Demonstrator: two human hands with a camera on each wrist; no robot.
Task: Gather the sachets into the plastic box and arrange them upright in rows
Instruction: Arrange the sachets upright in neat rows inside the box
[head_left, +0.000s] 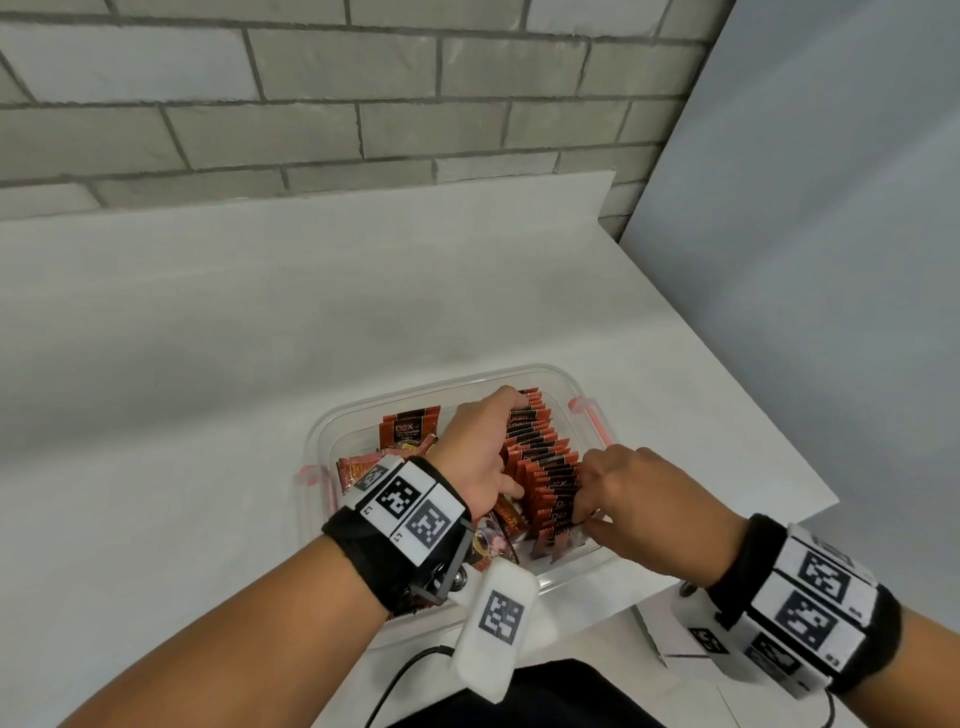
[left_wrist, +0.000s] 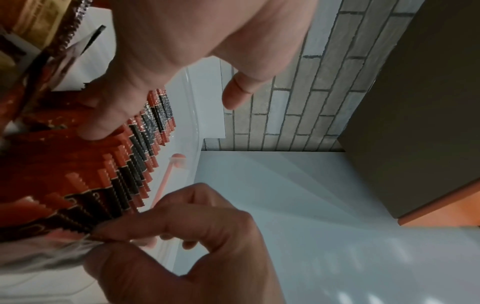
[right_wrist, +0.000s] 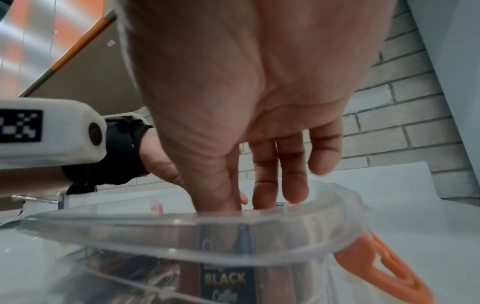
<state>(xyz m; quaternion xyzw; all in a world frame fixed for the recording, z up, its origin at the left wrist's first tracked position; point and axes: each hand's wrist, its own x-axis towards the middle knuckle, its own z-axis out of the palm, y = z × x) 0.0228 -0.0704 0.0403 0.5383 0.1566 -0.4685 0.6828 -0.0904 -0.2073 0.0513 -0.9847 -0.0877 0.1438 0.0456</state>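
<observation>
A clear plastic box (head_left: 447, 382) with orange latches sits on the white table. A long row of red-and-black sachets (head_left: 545, 457) stands upright along its right side. My left hand (head_left: 483, 441) lies along the row's left flank, fingers stretched toward the far end and thumb (left_wrist: 103, 123) resting on the sachet tops (left_wrist: 140, 156). My right hand (head_left: 587, 517) is at the near end of the row, its thumb and forefinger (left_wrist: 145, 222) pinching the nearest sachet's top edge. Its fingers (right_wrist: 265, 174) point down into the box (right_wrist: 233, 226). Loose sachets (head_left: 410, 428) lie flat in the left half.
An orange latch (head_left: 592, 421) sticks out on the box's right side. The table edge (head_left: 753, 426) runs diagonally just right of the box. A brick wall (head_left: 363, 104) stands behind and a grey panel (head_left: 831, 208) to the right. A black cable (head_left: 395, 680) trails near my body.
</observation>
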